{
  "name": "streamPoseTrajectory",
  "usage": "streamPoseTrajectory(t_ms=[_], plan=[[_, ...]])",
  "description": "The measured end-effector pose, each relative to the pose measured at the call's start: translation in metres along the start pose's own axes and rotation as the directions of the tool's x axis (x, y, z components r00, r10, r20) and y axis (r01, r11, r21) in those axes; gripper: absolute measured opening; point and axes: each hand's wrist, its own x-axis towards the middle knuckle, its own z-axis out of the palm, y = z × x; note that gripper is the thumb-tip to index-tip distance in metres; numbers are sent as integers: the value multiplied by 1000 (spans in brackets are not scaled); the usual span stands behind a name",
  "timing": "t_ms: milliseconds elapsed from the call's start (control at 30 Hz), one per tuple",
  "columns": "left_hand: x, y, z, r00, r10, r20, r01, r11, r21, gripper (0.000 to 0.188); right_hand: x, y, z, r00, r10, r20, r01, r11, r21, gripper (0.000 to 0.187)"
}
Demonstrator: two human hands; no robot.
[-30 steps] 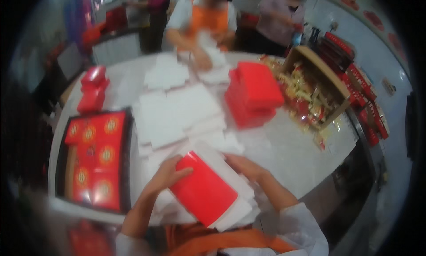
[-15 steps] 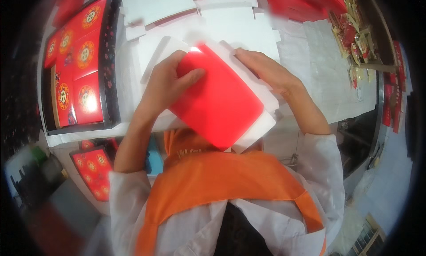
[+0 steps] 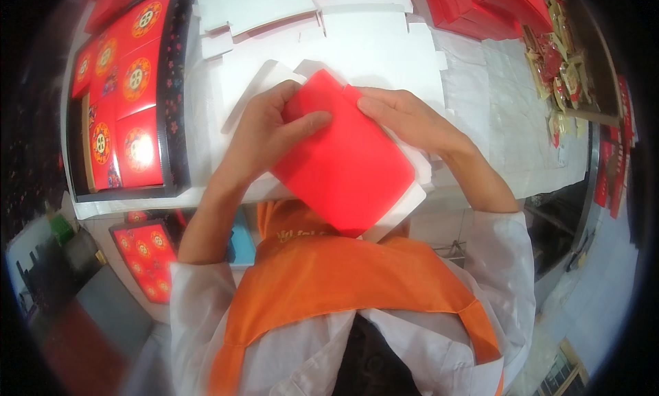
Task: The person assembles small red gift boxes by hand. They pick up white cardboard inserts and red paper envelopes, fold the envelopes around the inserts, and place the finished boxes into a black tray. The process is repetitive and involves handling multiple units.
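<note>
Between my hands, over the table's near edge, is a red carton blank (image 3: 347, 166) with white flaps sticking out at its edges. My left hand (image 3: 271, 128) grips its upper left side, thumb lying on the red face and fingers behind. On the upper right edge, my right hand (image 3: 405, 118) pinches a small red tab, thumb in front. The fingers behind the card are hidden. The carton's lower corner reaches my orange apron (image 3: 343, 272).
White flat cardboard blanks (image 3: 384, 49) cover the table beyond. At left stands a black-edged tray (image 3: 178, 121) of red patterned boxes (image 3: 137, 73). Red bags or boxes (image 3: 487, 8) lie at the far right, with gold-wrapped packets (image 3: 559, 60) beside them. Another tray of red boxes (image 3: 145, 255) sits lower left.
My right hand has moved in from beside the white side flap onto the carton's red upper right edge, its thumb now on a small tab. The left hand keeps its grip.
</note>
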Motion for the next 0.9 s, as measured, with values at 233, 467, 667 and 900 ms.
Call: streamPoseTrajectory(t_ms=[233, 467, 667, 900], plan=[[2, -1, 1, 999, 46, 11, -47, 998, 45, 28, -2, -1, -4, 994, -89, 57, 94, 991, -98, 40], [1, 1, 4, 1000, 17, 20, -16, 998, -68, 27, -12, 0, 16, 989, -131, -73, 119, 982, -146, 44], [-6, 5, 5, 996, -40, 83, 50, 992, -117, 26, -19, 5, 26, 966, -250, -70, 217, 926, -309, 44], [-5, 4, 4, 993, 13, 121, 14, 976, -217, 25, -19, 12, 30, 913, -397, -91, 303, 812, -499, 42]])
